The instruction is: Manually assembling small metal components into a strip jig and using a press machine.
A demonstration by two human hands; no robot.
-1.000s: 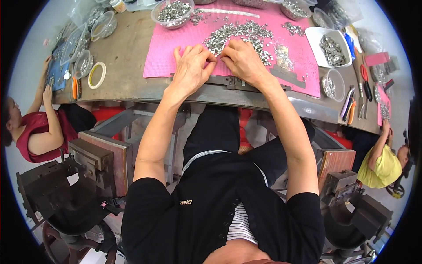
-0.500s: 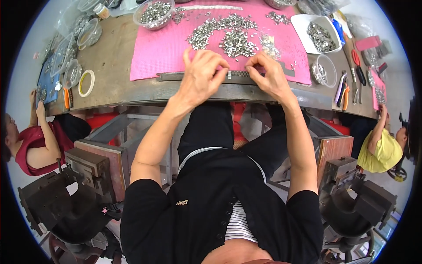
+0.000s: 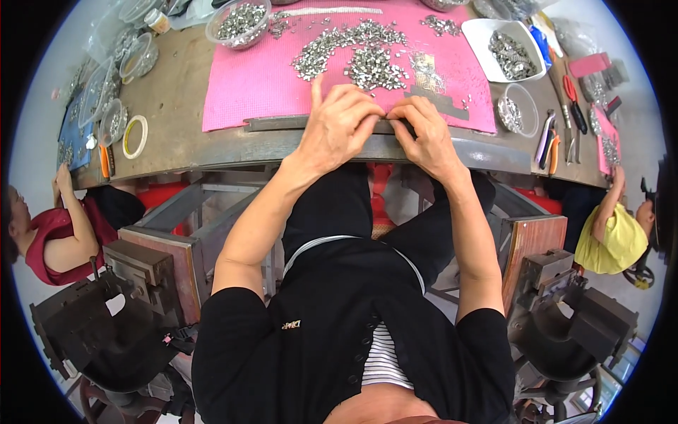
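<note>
My left hand [image 3: 337, 128] and my right hand [image 3: 426, 138] meet at the front edge of a pink mat [image 3: 244, 85]. Thumb and fingers of each are pinched, with the fingertips almost touching over a long dark metal bar [image 3: 279, 124]. Whatever the fingertips grip is too small and too covered to make out. The left index finger points up, away from the pinch. Beyond my hands, small shiny metal pieces lie in a heap [image 3: 376, 67] and a curved band. A flat dark metal strip [image 3: 441, 104] rests on the mat beside my right hand.
A round tub [image 3: 240, 27] of metal pieces stands back left, a white tray [image 3: 510, 53] back right. A clear bowl [image 3: 518, 112], pliers [image 3: 547, 145] and red-handled cutters [image 3: 575, 106] lie right. A tape roll [image 3: 135, 137] lies left. Two people work at either side.
My hands have drawn together until the fingertips nearly meet. They now cover the bar's middle, where a small silver piece and a dark patterned stretch showed before. The view has shifted slightly.
</note>
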